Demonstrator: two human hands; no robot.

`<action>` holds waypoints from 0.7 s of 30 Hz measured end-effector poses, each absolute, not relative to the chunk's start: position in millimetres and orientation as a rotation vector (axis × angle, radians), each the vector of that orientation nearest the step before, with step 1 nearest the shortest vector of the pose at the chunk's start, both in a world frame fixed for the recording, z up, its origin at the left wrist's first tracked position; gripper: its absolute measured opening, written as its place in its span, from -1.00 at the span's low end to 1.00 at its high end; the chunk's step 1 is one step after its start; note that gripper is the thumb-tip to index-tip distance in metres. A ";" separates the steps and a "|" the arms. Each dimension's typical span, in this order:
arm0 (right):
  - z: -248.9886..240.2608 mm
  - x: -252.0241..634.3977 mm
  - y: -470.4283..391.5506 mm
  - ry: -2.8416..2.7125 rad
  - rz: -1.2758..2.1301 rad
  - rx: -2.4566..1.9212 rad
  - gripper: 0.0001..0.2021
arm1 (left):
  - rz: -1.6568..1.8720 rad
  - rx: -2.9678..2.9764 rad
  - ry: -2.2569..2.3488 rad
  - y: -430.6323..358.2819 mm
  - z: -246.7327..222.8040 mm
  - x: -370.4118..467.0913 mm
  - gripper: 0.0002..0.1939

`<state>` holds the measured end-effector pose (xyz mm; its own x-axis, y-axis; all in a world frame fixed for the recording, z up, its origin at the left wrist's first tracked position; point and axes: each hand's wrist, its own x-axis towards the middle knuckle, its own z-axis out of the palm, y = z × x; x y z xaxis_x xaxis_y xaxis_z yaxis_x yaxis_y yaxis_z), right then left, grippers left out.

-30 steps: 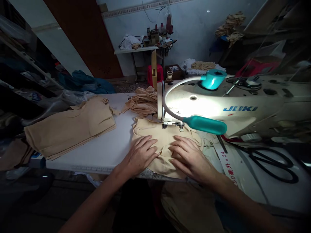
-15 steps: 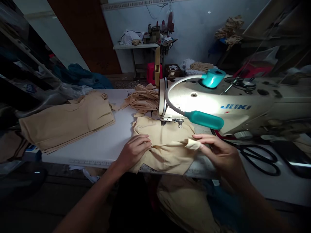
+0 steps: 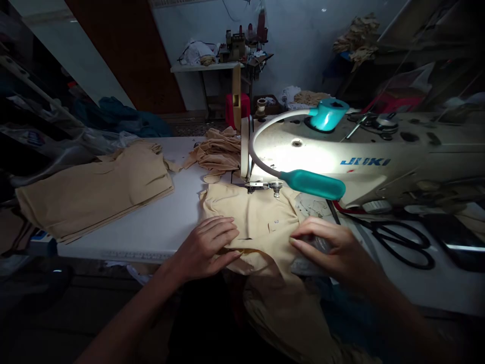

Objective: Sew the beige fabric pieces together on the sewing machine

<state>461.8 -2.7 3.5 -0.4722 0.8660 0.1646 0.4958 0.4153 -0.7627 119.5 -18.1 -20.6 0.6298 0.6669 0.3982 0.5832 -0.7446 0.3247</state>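
Beige cloth (image 3: 261, 212) lies under the needle area of a JUKI sewing machine (image 3: 364, 151) and hangs over the table's front edge. My left hand (image 3: 208, 247) rests on the cloth's left side, fingers apart, with a raised fold near its thumb. On the right, my right hand (image 3: 326, 247) pinches the cloth between thumb and index finger. Small dark marks show on the cloth between the hands. A teal lamp (image 3: 314, 184) on a bent neck lights the machine.
Stacked beige pieces (image 3: 102, 187) lie on the white table (image 3: 151, 227) at left. Crumpled beige cloth (image 3: 217, 151) sits behind the needle area. Black scissors (image 3: 405, 242) and a dark flat device (image 3: 454, 242) lie at right.
My right hand has let the folded-over flap down towards the table's edge, uncovering marks on the cloth. My left hand has spread its fingers. The view has shifted slightly.
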 end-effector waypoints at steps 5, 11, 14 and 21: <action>-30.3 439.2 19.4 -2.448 0.409 -1.002 -0.84 | 0.505 2.856 1.268 -1.3 -29.2 126.7 -0.71; -43.0 475.0 45.2 -2.496 0.155 -1.099 -0.70 | 0.509 2.937 1.364 -3.2 -39.8 116.4 -0.72; -32.7 466.8 45.5 -2.502 0.154 -1.138 -0.73 | 0.527 2.857 1.393 -5.2 -33.8 119.0 -0.72; -32.2 423.5 52.5 -2.474 0.150 -1.228 -0.76 | 0.621 2.547 1.527 26.1 -29.3 137.4 -0.69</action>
<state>423.5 52.5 -32.2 -0.5495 0.7865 0.2817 0.7467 0.6136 -0.2566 137.4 26.1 -29.3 0.4113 0.8647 0.2884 0.8205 -0.4890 0.2959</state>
